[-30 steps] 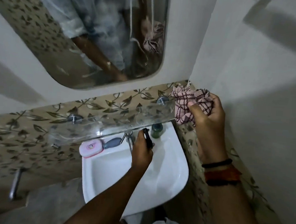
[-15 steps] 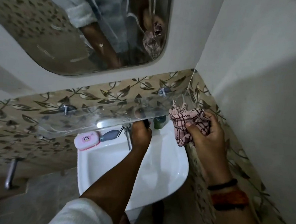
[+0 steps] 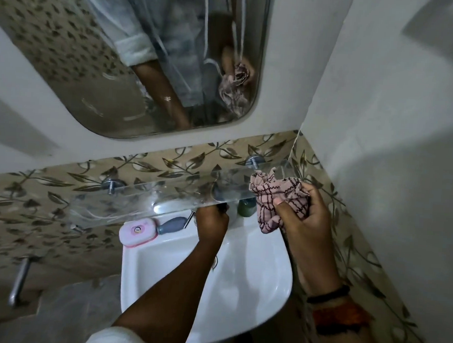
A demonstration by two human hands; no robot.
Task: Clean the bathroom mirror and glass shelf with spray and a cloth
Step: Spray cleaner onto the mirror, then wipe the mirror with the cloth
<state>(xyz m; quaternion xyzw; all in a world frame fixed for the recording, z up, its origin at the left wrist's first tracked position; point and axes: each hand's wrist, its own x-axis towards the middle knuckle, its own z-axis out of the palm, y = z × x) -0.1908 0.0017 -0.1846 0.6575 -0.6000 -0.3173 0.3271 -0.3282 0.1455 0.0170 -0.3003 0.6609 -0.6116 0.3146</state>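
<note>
The clear glass shelf (image 3: 165, 194) runs along the leaf-patterned tiles, below the rounded mirror (image 3: 114, 79). My right hand (image 3: 307, 218) grips a bunched pink checked cloth (image 3: 276, 198) and presses it on the shelf's right end, by the front edge. My left hand (image 3: 211, 223) is under the shelf at the back of the white sink (image 3: 261, 284), closed on a small dark object (image 3: 221, 208). Most of that object is hidden, so I cannot tell what it is. The mirror reflects the cloth and a pale sleeve.
A pink soap case (image 3: 137, 230) and a grey-blue item (image 3: 170, 225) lie on the sink's back ledge. A green bottle (image 3: 245, 208) stands there behind the shelf. The white wall (image 3: 393, 155) closes the corner on the right. A metal handle (image 3: 18, 280) sticks out at lower left.
My right hand brought the cloth from beside the right bracket toward the shelf's front edge. My left hand slid further back under the shelf.
</note>
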